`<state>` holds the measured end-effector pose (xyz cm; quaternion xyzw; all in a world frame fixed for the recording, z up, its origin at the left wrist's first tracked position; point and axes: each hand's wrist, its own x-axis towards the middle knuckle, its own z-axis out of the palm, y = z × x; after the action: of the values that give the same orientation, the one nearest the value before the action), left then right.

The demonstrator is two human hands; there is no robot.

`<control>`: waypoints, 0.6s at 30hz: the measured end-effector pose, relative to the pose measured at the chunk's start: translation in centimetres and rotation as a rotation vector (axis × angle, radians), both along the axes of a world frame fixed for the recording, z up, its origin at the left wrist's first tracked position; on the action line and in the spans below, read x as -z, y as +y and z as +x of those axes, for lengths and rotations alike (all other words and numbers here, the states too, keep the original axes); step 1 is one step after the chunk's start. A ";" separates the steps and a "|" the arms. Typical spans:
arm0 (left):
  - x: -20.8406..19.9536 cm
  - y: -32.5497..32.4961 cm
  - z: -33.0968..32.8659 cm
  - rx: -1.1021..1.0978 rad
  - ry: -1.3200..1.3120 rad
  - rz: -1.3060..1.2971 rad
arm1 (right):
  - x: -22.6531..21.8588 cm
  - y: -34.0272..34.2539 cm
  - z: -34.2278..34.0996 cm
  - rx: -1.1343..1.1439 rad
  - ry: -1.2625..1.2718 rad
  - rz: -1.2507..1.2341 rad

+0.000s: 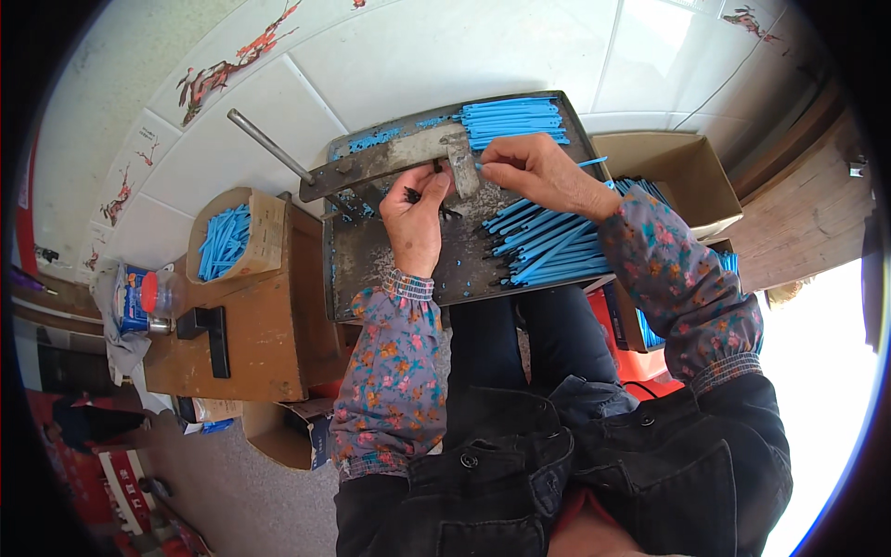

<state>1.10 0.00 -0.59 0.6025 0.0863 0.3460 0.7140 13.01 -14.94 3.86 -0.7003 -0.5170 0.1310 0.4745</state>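
My right hand [548, 174] is closed in a pinch on a thin blue plastic stick [594, 161]; its tip shows by the fingertips and its other end sticks out beyond the hand. Close by is the upright metal block of a hand press [390, 160] with a long lever. My left hand [415, 221] is closed round several small black pieces [412, 196], its fingertips at the left side of that block, where the metal partly hides them. Below my right hand lies a loose pile of blue sticks with black tips [557, 249]. A neater stack of blue sticks [512, 121] lies at the back.
All this sits on a worn metal tray [390, 269] with raised edges and blue scraps. At left, a carton of short blue pieces [224, 243] stands on a wooden cabinet [241, 325]. An open cardboard box [682, 167] stands at right. The tiled wall [445, 56] rises behind.
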 end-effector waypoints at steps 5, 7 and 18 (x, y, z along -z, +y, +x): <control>0.3 0.3 0.3 -0.042 0.073 0.167 | 0.4 0.9 0.3 0.000 0.053 0.029; 0.1 0.3 0.1 -0.056 0.083 0.205 | -0.5 1.1 0.9 -0.049 -0.092 0.063; -0.2 1.0 -0.5 0.169 0.224 0.046 | 2.1 -0.2 6.1 -0.100 -0.463 -0.080</control>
<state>0.63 0.95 -0.42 0.6584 0.1065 0.2174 0.7126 19.10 -15.14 1.79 -0.7036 -0.6403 0.0106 0.3081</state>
